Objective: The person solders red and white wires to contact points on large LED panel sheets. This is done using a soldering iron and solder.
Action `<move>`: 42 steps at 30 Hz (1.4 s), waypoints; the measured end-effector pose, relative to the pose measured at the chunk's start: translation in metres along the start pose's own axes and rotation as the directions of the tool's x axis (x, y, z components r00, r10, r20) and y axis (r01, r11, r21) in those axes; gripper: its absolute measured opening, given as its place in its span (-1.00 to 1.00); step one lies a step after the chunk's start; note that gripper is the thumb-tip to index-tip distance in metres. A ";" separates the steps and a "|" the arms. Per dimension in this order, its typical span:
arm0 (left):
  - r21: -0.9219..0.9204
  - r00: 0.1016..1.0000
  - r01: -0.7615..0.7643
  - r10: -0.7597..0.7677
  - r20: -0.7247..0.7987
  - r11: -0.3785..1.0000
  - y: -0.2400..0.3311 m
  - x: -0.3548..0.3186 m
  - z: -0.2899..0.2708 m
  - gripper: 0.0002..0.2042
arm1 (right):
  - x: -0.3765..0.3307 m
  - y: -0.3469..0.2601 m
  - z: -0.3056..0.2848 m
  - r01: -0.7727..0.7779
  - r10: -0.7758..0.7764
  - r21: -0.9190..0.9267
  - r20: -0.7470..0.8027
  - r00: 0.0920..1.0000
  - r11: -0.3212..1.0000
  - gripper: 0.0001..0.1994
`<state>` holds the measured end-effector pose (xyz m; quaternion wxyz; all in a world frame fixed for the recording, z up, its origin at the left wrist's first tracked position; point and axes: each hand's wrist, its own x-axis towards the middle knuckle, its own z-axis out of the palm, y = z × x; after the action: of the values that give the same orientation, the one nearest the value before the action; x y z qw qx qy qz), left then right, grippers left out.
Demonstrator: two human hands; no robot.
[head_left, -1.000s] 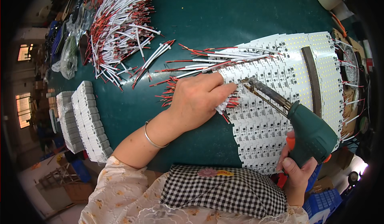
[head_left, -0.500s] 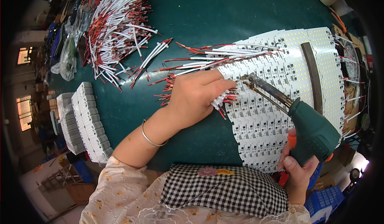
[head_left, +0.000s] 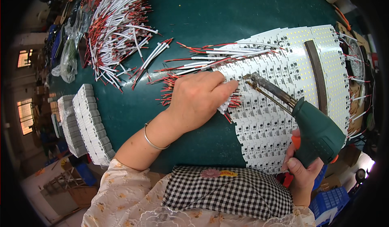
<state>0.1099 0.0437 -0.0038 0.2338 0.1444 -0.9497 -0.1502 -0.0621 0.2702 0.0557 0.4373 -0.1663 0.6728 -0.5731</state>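
Observation:
My left hand (head_left: pixel 196 99) is closed over a bundle of short red-and-white wires (head_left: pixel 168 91), whose red ends stick out on both sides of the fingers. Thumb and forefinger reach toward the overlapping white LED circuit boards (head_left: pixel 263 133); what the fingertips pinch is too small to make out. My right hand (head_left: pixel 302 172) grips a green soldering gun (head_left: pixel 316 129) with an orange trigger. Its dark tip hovers at or just over the boards, right of my left fingertips; contact cannot be told. Several wires (head_left: pixel 243 50) lie across the boards' upper left part.
A dark curved bar (head_left: pixel 316 77) rests on the boards. At the far left lies a big heap of red-and-white wires (head_left: pixel 117 32), with a small loose bunch (head_left: pixel 154 58) beside it. Stacked boards (head_left: pixel 91 125) stand at the left on the green table (head_left: pixel 202 8). A blue crate (head_left: pixel 330 204) is lower right.
My left hand has shifted very slightly, and the wire bundle under it has turned and spread a little. The soldering gun has barely moved.

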 end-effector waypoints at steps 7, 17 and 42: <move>-0.038 0.999 0.031 -0.030 0.011 0.999 0.000 0.002 0.000 -0.66 | 0.000 0.001 -0.003 -0.007 0.008 -0.013 0.041 0.999 1.000 -0.33; -0.053 0.999 0.036 -0.036 -0.008 0.998 0.001 0.003 0.001 -0.67 | 0.000 0.008 -0.006 0.048 -0.045 -0.036 0.078 0.996 0.998 -0.38; -0.043 1.000 0.026 -0.026 0.001 0.999 0.000 0.003 -0.002 -0.67 | -0.002 -0.004 -0.003 0.099 -0.095 0.039 -0.086 0.992 0.994 -0.23</move>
<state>0.1081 0.0421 -0.0007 0.2344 0.1518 -0.9444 -0.1735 -0.0646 0.2719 0.0601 0.3838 -0.1651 0.6692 -0.6145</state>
